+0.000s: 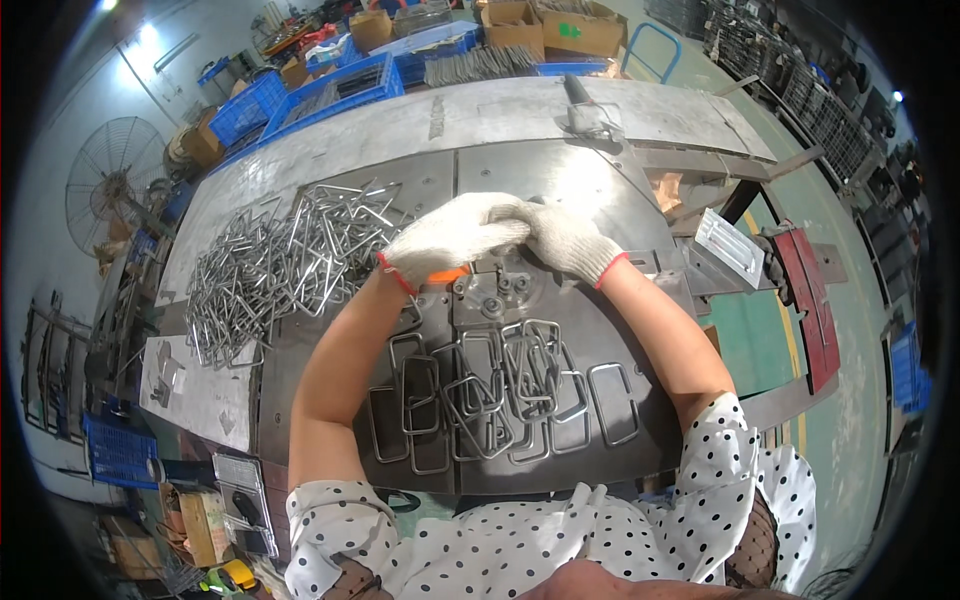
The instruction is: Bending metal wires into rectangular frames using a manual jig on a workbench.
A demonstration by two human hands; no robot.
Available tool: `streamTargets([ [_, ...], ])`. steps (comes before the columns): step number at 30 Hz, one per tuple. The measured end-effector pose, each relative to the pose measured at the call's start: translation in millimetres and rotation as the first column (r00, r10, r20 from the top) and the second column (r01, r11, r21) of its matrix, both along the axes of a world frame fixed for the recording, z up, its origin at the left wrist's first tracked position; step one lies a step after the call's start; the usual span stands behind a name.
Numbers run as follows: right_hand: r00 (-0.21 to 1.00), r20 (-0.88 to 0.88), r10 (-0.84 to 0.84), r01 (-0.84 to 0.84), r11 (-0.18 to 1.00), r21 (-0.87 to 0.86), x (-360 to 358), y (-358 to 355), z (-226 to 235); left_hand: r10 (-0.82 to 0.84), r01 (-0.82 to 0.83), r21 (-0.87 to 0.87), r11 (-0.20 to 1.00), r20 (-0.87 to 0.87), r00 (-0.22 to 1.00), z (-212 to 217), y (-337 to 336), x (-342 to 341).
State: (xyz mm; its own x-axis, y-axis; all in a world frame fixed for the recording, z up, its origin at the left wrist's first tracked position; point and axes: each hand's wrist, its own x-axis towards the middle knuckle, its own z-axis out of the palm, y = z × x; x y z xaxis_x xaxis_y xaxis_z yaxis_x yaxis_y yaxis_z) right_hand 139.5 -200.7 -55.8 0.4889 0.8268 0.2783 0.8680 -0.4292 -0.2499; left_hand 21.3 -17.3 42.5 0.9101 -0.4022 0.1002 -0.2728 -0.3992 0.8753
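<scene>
A: Steel everywhere. Grey metal tabletop (560, 180), centre frame. Both hands in white knit gloves with red cuffs meet at a small bending fixture with round pins (490, 290).

B: Fingers?

A: Left hand (450, 240) lies flat, fingers stretched rightward over the right hand (565, 238). Whether either grips anything, I cannot tell; the palms hide it. An orange piece (447, 274) shows just under the left wrist.

B: Wire parts?

A: Heap of unclosed bent steel wire pieces (280, 265), left of centre. Closed rectangular wire loops (500, 390) piled below the fixture, lower centre, between the forearms.

B: Background?

A: Blue plastic crates (340, 90), upper left.
</scene>
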Motion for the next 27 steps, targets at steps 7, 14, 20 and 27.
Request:
streamTargets([
  [7,0.999,-0.047,-0.025,0.022,0.998,-0.056,-4,1,9,0.031,-0.027,0.060,0.998,-0.057,0.998,2,0,0],
  [14,1.000,-0.005,-0.020,0.019,0.999,-0.037,1,0,1,0.002,-0.002,0.001,1.000,-0.019,1.000,-4,1,3],
  [20,0.999,-0.009,-0.037,0.036,0.999,-0.033,1,1,1,0.003,-0.005,-0.031,0.999,-0.044,0.999,-2,2,0],
  [27,1.000,0.006,-0.019,0.019,1.000,-0.014,3,0,-3,0.012,-0.012,-0.013,1.000,-0.016,1.000,0,1,-3],
])
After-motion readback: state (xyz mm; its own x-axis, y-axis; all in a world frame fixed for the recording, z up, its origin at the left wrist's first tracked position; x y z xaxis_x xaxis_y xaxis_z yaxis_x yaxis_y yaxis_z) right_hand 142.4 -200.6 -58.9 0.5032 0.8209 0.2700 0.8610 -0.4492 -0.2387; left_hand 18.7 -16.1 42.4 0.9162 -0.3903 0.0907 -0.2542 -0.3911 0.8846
